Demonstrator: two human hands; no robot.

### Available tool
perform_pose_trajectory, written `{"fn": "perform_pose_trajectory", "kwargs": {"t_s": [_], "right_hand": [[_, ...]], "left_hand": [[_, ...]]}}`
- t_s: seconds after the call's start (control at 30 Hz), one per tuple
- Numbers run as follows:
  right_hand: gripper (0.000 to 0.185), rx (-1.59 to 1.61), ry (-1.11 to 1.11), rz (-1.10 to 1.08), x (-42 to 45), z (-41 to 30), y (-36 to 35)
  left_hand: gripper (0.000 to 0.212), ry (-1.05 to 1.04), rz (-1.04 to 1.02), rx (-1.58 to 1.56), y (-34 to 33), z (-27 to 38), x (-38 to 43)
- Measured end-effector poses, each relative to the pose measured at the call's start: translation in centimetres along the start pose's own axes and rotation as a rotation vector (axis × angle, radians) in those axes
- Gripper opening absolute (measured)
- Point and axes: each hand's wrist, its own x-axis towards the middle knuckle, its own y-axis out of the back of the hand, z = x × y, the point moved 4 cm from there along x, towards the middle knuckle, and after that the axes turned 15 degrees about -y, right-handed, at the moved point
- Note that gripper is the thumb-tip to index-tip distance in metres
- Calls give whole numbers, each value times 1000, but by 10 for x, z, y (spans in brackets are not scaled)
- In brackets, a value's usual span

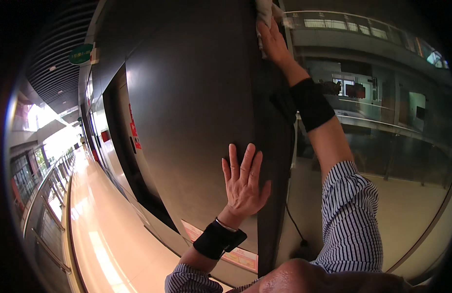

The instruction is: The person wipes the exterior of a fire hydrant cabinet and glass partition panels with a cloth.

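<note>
A tall dark metal wall panel (189, 110) fills the middle of the view. My left hand (244, 183) lies flat against it, fingers spread, holding nothing. High up, by the panel's right edge, my right hand (275, 42) presses a pale cloth (264, 13); the cloth is partly hidden by the fingers and cut off by the top of the picture. A black band covers each wrist, and the right arm reaches up along the border between the panel and a large glass pane (376, 146).
A thin black cable (293, 218) hangs low beside the panel. To the left, a dark recessed doorway (130, 154) opens onto a shiny corridor floor (98, 219), bordered by a metal railing (46, 183). A green sign (80, 54) juts out overhead. Red-edged stickers (240, 256) line the panel's lower part.
</note>
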Motion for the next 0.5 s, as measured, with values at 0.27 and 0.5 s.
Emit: {"fn": "perform_pose_trajectory", "kwargs": {"t_s": [0.27,0.5], "right_hand": [[66,-94,-67,-154,-183,-33,-51],[66,-169,-39,-298,-237,-51,-46]], "left_hand": [[71,-89,138,-29,31,-56,-7],[70,-56,102,16,24,-68,-9]]}}
